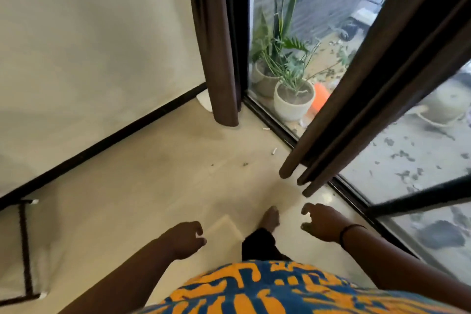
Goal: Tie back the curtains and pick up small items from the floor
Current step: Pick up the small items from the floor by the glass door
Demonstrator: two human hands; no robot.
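Hands loosely curled, holding nothing: left hand (185,237), right hand (321,222), above the floor (158,186). Small white bits (274,151) and dark specks (245,164) lie ahead, blurred. Left curtain (219,41) hangs loose; right curtain (362,99) cut off at top.

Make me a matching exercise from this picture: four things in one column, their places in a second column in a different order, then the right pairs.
Things
1. brown curtain panel
2. white round plant pot
3. small white scrap
4. black wristband

Places
A. outside, behind the glass
B. on the right wrist
C. hanging in the corner by the white wall
D. on the beige floor near the black window track

Pairs: 1-C, 2-A, 3-D, 4-B
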